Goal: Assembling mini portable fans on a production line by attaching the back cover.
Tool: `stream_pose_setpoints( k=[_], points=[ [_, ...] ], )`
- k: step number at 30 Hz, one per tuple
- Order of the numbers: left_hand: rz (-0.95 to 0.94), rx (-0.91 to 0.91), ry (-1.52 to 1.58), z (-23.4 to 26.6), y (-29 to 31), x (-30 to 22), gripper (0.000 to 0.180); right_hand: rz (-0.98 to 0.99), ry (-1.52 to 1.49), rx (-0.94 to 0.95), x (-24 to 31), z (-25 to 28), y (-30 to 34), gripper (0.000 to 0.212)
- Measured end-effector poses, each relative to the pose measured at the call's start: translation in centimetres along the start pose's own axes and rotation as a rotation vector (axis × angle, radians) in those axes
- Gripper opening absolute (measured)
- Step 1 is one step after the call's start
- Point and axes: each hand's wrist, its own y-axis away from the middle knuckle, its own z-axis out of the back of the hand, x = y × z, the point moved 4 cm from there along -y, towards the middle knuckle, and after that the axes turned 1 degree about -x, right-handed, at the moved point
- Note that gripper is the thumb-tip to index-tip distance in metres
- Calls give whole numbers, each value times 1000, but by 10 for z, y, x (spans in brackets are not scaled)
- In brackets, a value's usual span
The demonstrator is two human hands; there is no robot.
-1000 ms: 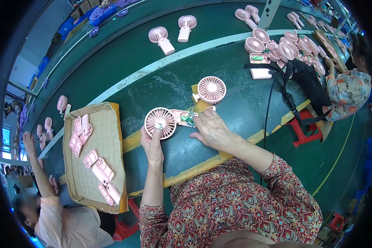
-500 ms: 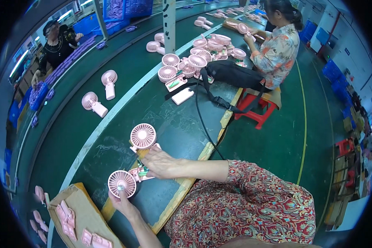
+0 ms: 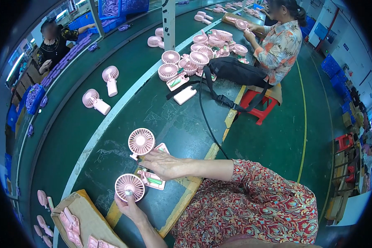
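My left hand (image 3: 130, 208) grips the round head of a pink handheld fan (image 3: 123, 194), thumb on its hub. That fan's opened handle (image 3: 155, 180) points right, showing a green part inside. Just above it, my right hand (image 3: 163, 164) is palm down, its fingertips close together near the neck of a second pink fan; what they pinch, if anything, is hidden. The second fan's round head (image 3: 141, 141) lies farther away on the table. Beside my right fingers, a pink handle shell (image 3: 163, 148) with green inside is partly covered by the hand.
A cardboard box (image 3: 84, 202) with pink shells stands at lower left. Pink fans (image 3: 190, 62) pile up ahead beside a black bag (image 3: 235, 71) with a cable. Two fans (image 3: 96, 101) lie on the green belt. One co-worker (image 3: 279, 45) sits at right, another (image 3: 53, 45) at far left.
My right hand has shifted off the near fan's handle toward the second fan, uncovering the green part. The near fan sits slightly farther right. The far-left co-worker has raised an arm.
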Motion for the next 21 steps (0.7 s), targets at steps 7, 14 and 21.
stream_pose_setpoints(
  k=[7,14,21],
  points=[
    [23,-5,4,0,1,0,40,-122,-547,130,-2,1,-10,43],
    [4,-44,101,5,-2,4,39,-168,-530,-67,2,-5,-1,21],
    [21,-97,155,7,-5,2,35,172,-508,-334,21,5,16,20]
  ],
)
